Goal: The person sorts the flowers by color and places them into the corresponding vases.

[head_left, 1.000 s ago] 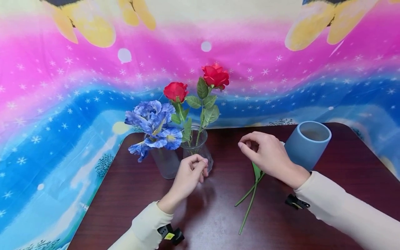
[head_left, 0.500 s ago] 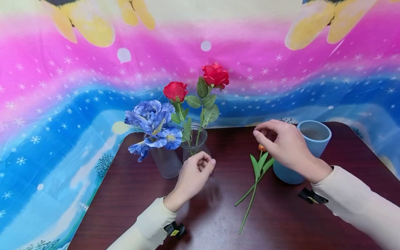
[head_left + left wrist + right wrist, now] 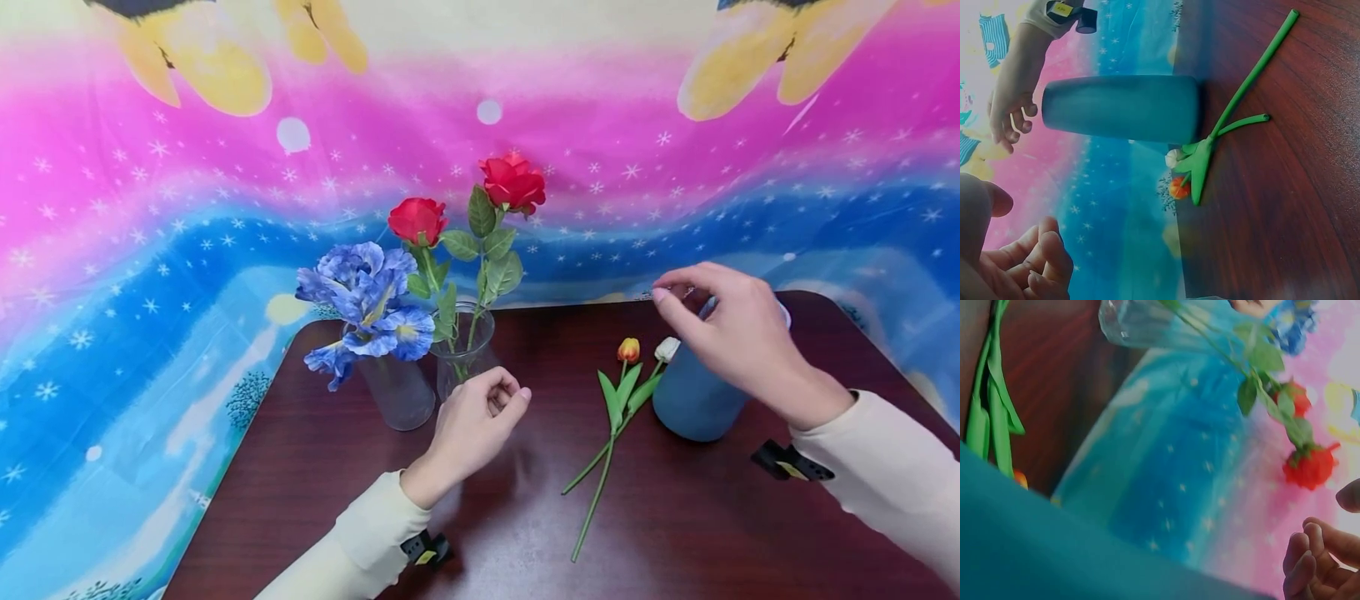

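Note:
Two tulips lie crossed on the table, one orange [image 3: 628,350] and one white [image 3: 666,348], heads away from me. Beside them stands a blue tapered vase [image 3: 696,400]. My right hand [image 3: 738,333] hovers in front of the vase's upper part, covering most of its mouth. In the right wrist view its fingers [image 3: 1300,565] are loosely bent around nothing. My left hand [image 3: 480,425] is raised before a clear glass vase [image 3: 482,329] holding two red roses [image 3: 513,183]. Its fingers are also loosely bent, with a gap to the thumb visible in the left wrist view.
A blue iris-like flower [image 3: 367,292] stands in a frosted vase [image 3: 401,400] at the left, next to the rose vase. The dark wooden table [image 3: 495,533] has a patterned cloth backdrop [image 3: 600,225] behind it.
My right hand has moved right and upward, from above the tulips to the blue vase, uncovering the tulip heads. My left hand has shifted slightly right. The flowers and vases stay put.

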The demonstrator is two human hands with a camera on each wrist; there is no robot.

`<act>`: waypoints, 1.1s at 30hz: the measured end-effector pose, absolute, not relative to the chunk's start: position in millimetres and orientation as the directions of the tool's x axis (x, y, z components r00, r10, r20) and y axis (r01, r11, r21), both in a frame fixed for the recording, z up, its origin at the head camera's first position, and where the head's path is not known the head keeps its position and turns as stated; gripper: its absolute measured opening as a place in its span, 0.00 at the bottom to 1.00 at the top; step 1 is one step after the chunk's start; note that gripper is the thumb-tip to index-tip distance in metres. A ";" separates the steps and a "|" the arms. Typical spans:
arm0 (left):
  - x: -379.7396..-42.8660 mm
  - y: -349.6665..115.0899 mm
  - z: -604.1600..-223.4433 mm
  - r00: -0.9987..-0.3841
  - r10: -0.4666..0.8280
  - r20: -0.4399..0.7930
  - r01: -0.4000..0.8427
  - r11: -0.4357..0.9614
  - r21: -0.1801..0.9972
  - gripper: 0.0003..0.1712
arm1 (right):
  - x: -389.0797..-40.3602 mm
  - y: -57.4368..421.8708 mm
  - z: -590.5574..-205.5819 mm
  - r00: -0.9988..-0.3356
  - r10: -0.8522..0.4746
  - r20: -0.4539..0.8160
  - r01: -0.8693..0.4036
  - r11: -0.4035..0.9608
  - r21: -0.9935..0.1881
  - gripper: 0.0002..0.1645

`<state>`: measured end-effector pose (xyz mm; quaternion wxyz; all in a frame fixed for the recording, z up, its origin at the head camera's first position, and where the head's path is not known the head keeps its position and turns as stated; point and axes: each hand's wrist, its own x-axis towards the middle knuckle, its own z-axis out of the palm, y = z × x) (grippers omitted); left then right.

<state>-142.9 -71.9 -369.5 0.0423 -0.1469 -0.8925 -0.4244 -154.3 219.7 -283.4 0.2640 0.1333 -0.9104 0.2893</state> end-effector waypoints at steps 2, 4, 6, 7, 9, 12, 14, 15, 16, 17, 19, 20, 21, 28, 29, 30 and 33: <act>-144.0 -70.7 -370.2 -0.951 0.233 0.203 0.305 0.607 0.734 0.08 | -156.5 226.7 -279.2 -0.819 -0.066 0.570 -0.386 0.798 -0.463 0.11; -144.9 -69.3 -369.7 -0.948 0.241 0.209 0.316 0.613 0.725 0.08 | -158.9 234.1 -276.2 -0.817 -0.044 0.575 -0.372 0.802 -0.467 0.12; -146.0 -67.7 -368.9 -0.945 0.248 0.215 0.325 0.621 0.713 0.08 | -160.9 241.6 -274.2 -0.822 -0.023 0.569 -0.349 0.811 -0.470 0.13; -146.3 -66.8 -368.5 -0.944 0.250 0.214 0.326 0.625 0.709 0.09 | -161.9 245.8 -273.7 -0.827 -0.015 0.563 -0.332 0.819 -0.467 0.14; -146.5 -65.1 -367.2 -0.944 0.253 0.214 0.328 0.630 0.704 0.09 | -164.0 254.2 -272.6 -0.839 0.007 0.544 -0.291 0.839 -0.460 0.15; -146.8 -62.4 -367.1 -0.944 0.255 0.209 0.327 0.640 0.695 0.09 | -167.1 265.9 -272.3 -0.861 0.036 0.507 -0.229 0.864 -0.449 0.18; -146.8 -60.9 -367.9 -0.944 0.259 0.204 0.326 0.642 0.694 0.09 | -167.9 272.3 -272.9 -0.874 0.056 0.482 -0.189 0.875 -0.445 0.20; -146.8 -60.3 -368.4 -0.943 0.263 0.202 0.327 0.642 0.693 0.10 | -168.2 274.9 -273.5 -0.880 0.062 0.471 -0.176 0.878 -0.445 0.20; -146.9 -59.7 -369.2 -0.943 0.266 0.202 0.330 0.643 0.691 0.10 | -168.5 277.3 -274.4 -0.887 0.068 0.458 -0.162 0.881 -0.445 0.21; -147.0 -59.3 -369.8 -0.941 0.270 0.203 0.333 0.642 0.690 0.09 | -168.3 279.4 -275.2 -0.892 0.074 0.446 -0.148 0.884 -0.443 0.21; -146.8 -58.8 -370.7 -0.939 0.277 0.205 0.339 0.640 0.689 0.09 | -168.1 283.5 -277.0 -0.902 0.083 0.424 -0.125 0.890 -0.439 0.22; -146.8 -58.5 -371.0 -0.938 0.279 0.206 0.341 0.640 0.688 0.09 | -168.2 285.4 -278.0 -0.906 0.086 0.415 -0.116 0.891 -0.438 0.22; -146.7 -58.1 -371.2 -0.938 0.280 0.206 0.342 0.641 0.687 0.09 | -168.5 287.2 -278.8 -0.908 0.089 0.411 -0.110 0.893 -0.437 0.22; -146.7 -54.8 -372.9 -0.937 0.290 0.195 0.342 0.642 0.687 0.09 | -170.0 293.3 -283.8 -0.913 0.098 0.396 -0.083 0.907 -0.414 0.21; -146.5 -54.3 -373.2 -0.936 0.292 0.194 0.342 0.641 0.687 0.09 | -169.9 293.4 -284.4 -0.913 0.095 0.396 -0.082 0.909 -0.408 0.20; -146.4 -53.9 -373.8 -0.936 0.295 0.192 0.342 0.640 0.688 0.09 | -169.6 293.4 -285.0 -0.914 0.092 0.395 -0.081 0.912 -0.401 0.20; -145.6 -53.1 -376.0 -0.938 0.297 0.180 0.335 0.641 0.690 0.09 | -168.2 293.5 -286.2 -0.914 0.080 0.398 -0.086 0.920 -0.381 0.18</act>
